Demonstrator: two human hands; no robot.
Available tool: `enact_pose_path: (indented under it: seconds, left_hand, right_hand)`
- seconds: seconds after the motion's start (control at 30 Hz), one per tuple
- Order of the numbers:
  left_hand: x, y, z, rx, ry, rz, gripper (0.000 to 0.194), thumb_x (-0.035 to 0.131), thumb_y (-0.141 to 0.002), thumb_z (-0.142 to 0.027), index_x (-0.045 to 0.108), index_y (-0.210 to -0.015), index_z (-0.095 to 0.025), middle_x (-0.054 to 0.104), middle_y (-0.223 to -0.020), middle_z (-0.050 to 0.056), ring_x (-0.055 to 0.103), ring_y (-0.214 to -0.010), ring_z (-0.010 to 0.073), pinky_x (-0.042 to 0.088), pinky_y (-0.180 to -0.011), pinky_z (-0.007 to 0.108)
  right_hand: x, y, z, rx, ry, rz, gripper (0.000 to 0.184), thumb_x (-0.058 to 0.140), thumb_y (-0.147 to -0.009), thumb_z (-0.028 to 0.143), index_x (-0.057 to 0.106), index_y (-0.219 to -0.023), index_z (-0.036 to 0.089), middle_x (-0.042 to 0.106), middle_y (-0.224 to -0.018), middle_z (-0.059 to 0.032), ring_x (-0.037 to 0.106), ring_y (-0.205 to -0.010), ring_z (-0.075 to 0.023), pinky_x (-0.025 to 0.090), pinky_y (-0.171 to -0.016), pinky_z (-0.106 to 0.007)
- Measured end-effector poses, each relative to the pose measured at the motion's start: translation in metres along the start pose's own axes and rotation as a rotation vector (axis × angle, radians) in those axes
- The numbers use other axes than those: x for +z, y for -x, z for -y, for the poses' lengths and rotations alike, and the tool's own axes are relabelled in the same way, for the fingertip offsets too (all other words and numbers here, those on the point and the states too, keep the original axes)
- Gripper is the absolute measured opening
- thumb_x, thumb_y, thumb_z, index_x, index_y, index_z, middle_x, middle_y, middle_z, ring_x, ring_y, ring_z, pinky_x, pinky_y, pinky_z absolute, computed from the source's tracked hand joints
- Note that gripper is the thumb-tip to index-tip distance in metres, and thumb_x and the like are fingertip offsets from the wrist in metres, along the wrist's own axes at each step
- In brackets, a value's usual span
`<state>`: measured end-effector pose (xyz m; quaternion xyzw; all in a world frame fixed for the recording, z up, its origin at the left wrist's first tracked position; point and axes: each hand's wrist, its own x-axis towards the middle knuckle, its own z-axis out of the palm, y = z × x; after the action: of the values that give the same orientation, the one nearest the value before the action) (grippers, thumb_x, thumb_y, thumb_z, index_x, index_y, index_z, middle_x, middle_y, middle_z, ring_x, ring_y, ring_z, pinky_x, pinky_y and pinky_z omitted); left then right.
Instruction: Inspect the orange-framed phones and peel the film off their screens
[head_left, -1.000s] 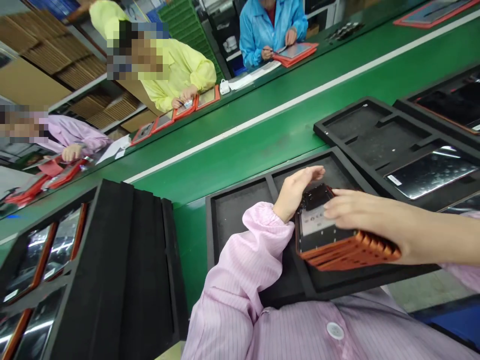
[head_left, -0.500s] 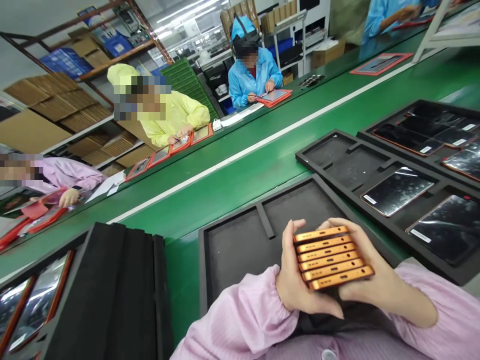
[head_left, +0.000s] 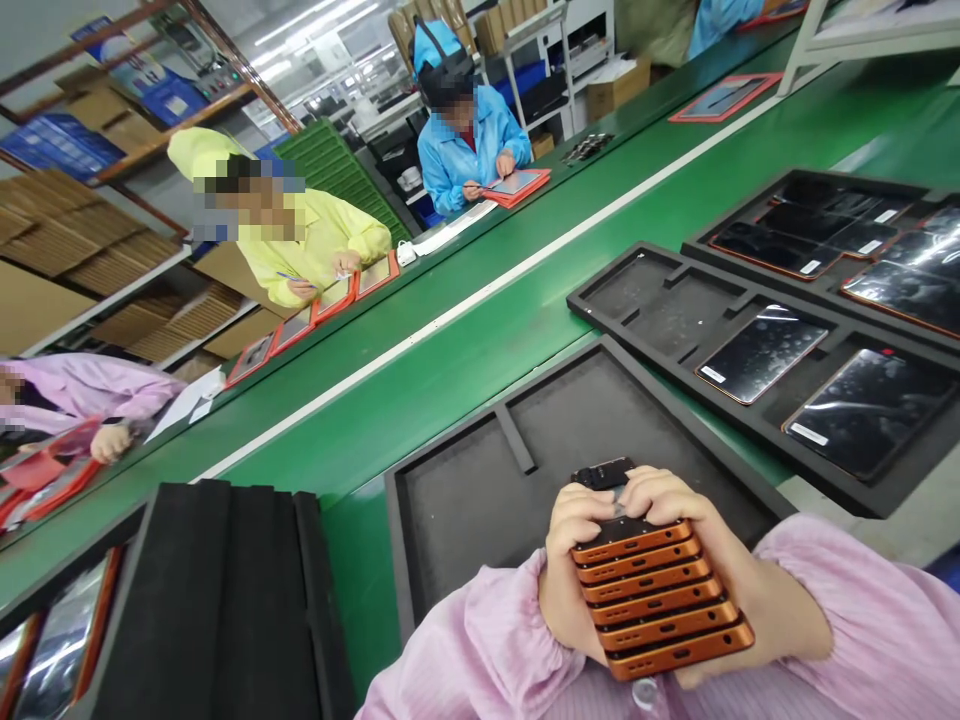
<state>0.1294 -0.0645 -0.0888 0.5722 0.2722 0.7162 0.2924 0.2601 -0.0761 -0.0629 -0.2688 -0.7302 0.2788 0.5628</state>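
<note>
The left hand and right hand hug a pile of orange phones. This looks like straightening; moving them likely needs a tight squeeze.

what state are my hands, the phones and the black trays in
Phone stack: held, ports showing
Left hand: gripping stack's left side
Right hand: gripping stack's right side
Near tray: lying open, partly hidden
Middle tray: two face-up phones inside, screens dark
Far tray: several dark-screened phones inside
Left trays: piled together, phones visible in one
</note>
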Motion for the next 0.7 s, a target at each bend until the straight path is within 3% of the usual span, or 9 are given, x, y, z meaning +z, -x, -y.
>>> enact_pose_path:
  seconds: [0.3, 0.5, 0.6, 0.7]
  left_hand:
    - [0.015, 0.007, -0.009, -0.063, -0.033, -0.156, 0.014, 0.047, -0.096, -0.033, 0.054, -0.088, -0.024, 0.064, -0.083, -0.001, 0.061, -0.078, 0.0169, 0.045, -0.077, 0.035]
    - [0.026, 0.004, -0.016, -0.086, -0.068, -0.211, 0.014, 0.046, -0.096, -0.026, 0.051, -0.082, -0.024, 0.063, -0.079, -0.004, 0.060, -0.074, 0.0140, 0.044, -0.075, 0.031]
    - [0.032, 0.004, -0.019, -0.102, -0.059, -0.245, 0.017, 0.047, -0.096, -0.028, 0.050, -0.080, -0.024, 0.062, -0.077, -0.003, 0.060, -0.074, 0.0159, 0.044, -0.077, 0.034]
    - [0.029, 0.004, -0.015, -0.081, -0.025, -0.261, 0.017, 0.047, -0.095, -0.030, 0.051, -0.080, -0.023, 0.063, -0.076, -0.003, 0.060, -0.073, 0.0167, 0.045, -0.074, 0.035]
  right_hand:
    - [0.000, 0.005, 0.000, -0.079, 0.104, -0.006, 0.056, 0.060, -0.089, 0.056, 0.036, -0.122, 0.017, 0.048, -0.105, -0.0057, 0.051, -0.106, -0.0182, 0.036, -0.107, -0.028]
    - [-0.001, 0.011, -0.001, -0.088, 0.096, -0.021, 0.071, 0.077, -0.073, 0.055, 0.039, -0.120, 0.020, 0.052, -0.101, -0.0057, 0.055, -0.100, -0.0216, 0.048, -0.097, -0.034]
    - [0.001, 0.022, -0.007, 0.044, 0.117, -0.057, 0.065, 0.083, -0.068, 0.046, 0.044, -0.116, 0.026, 0.056, -0.098, -0.0042, 0.061, -0.090, -0.0246, 0.054, -0.089, -0.044]
    - [0.003, 0.036, -0.015, 0.210, 0.151, -0.110, 0.046, 0.079, -0.075, 0.040, 0.052, -0.110, 0.030, 0.060, -0.094, -0.0046, 0.064, -0.080, -0.0263, 0.057, -0.079, -0.052]
